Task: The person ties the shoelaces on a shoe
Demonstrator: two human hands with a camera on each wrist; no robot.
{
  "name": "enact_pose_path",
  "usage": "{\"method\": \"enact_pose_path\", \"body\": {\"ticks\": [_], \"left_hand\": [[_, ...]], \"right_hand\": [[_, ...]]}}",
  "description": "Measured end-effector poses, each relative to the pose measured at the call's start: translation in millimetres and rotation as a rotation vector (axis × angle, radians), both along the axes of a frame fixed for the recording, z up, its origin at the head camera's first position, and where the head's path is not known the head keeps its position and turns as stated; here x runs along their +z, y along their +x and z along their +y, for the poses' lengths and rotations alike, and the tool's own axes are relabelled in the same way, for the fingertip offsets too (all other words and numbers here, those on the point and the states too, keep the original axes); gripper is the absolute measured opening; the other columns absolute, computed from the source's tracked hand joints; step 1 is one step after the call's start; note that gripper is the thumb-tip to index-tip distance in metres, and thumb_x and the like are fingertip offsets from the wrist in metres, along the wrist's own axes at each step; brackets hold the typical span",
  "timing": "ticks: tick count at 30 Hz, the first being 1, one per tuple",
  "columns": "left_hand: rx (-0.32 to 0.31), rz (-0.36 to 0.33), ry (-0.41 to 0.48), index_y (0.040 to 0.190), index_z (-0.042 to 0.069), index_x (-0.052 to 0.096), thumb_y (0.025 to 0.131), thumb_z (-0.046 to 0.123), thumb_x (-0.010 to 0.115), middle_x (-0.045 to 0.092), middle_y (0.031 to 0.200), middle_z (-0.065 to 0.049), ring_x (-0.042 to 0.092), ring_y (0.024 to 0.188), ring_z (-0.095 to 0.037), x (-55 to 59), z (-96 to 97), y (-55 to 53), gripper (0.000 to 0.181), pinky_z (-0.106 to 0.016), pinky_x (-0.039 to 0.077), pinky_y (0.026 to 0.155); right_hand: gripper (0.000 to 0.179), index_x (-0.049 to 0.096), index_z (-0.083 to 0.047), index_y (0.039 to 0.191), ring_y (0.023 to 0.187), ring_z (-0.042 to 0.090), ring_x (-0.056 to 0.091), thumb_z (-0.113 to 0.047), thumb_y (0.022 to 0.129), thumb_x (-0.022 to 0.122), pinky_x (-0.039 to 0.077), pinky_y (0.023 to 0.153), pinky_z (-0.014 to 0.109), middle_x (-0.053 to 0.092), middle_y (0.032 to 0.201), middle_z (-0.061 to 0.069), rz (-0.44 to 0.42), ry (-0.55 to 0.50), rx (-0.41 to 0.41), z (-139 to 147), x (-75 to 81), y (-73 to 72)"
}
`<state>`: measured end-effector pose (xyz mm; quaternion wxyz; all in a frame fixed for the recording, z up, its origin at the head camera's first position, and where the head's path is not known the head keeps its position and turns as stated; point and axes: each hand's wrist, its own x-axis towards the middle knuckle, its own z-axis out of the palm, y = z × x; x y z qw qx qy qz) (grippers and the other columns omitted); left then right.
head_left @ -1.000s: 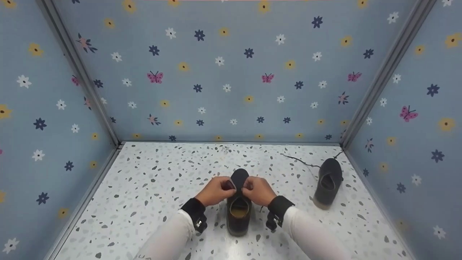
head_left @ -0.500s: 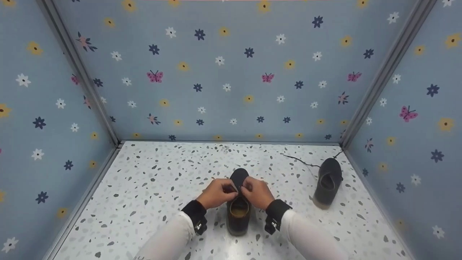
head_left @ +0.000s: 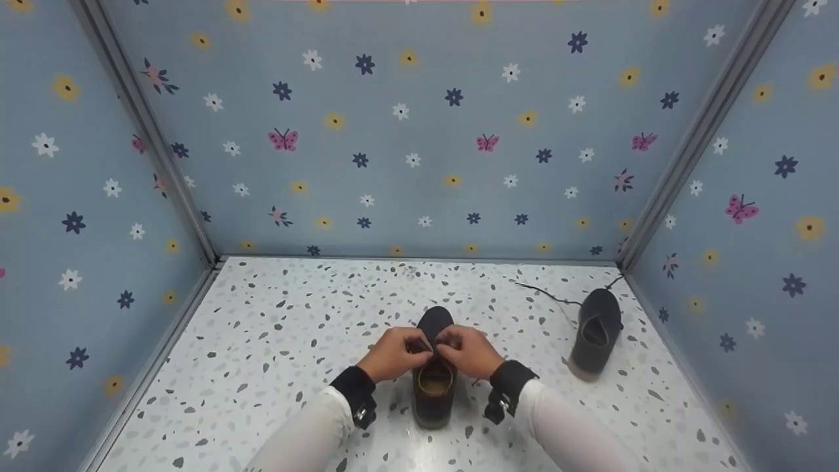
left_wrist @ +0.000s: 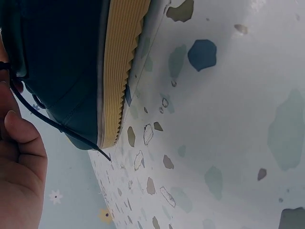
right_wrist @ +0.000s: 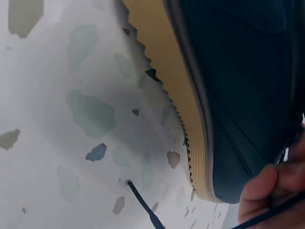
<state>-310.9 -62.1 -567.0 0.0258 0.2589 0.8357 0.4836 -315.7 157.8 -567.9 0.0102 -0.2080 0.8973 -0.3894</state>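
Note:
A dark lace-up shoe (head_left: 432, 410) with a ribbed tan sole stands upright on the speckled surface, toe pointing away. My left hand (head_left: 393, 354) and right hand (head_left: 470, 353) meet over its lacing area, fingers curled and thumbs inward. In the left wrist view, a dark shoelace (left_wrist: 52, 123) runs from the left fingertips (left_wrist: 21, 126) down past the toe, its end hanging loose. The right fingers pinch the lace in the right wrist view, where a lace end (right_wrist: 142, 205) dangles above the surface. The exact pinch points and the eyelets are mostly hidden by the fingers.
A matching dark shoe (head_left: 596, 341) stands to the right, its loose lace (head_left: 554, 296) spread toward the back. Blue flowered panels (head_left: 419, 131) enclose the white speckled surface (head_left: 295, 314) at the back and both sides.
Both hands have lowered slightly toward the shoe opening, and the fingertips have drawn closer together over the lacing. Neither shoe has visibly moved.

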Motion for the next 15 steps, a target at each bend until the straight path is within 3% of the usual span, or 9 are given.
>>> {"method": "enact_pose_path", "body": {"ticks": [10, 15], "left_hand": [[0.003, -0.007, -0.004, 0.085, 0.014, 0.075, 0.088, 0.012, 0.077, 0.077, 0.085, 0.002, 0.066, 0.075, -0.001, 0.7, -0.6, -1.2, 0.004, -0.022, 0.056, 0.070], [-0.002, -0.013, 0.004, 0.086, 0.012, 0.075, 0.089, 0.012, 0.077, 0.078, 0.086, 0.001, 0.067, 0.076, -0.002, -0.2, -1.4, -1.5, 0.003, -0.022, 0.057, 0.072]], "right_hand": [[0.026, 0.074, -0.005, 0.116, 0.072, 0.011, 0.062, -0.015, 0.098, 0.058, 0.048, 0.066, 0.026, 0.073, 0.085, 0.007, -0.213, -0.093, 0.054, 12.4, 6.7, -3.2], [0.020, 0.072, -0.004, 0.111, 0.070, 0.010, 0.062, -0.010, 0.097, 0.059, 0.048, 0.062, 0.024, 0.073, 0.083, 0.007, -0.209, -0.086, 0.072, 14.1, 5.6, -3.7]]}}
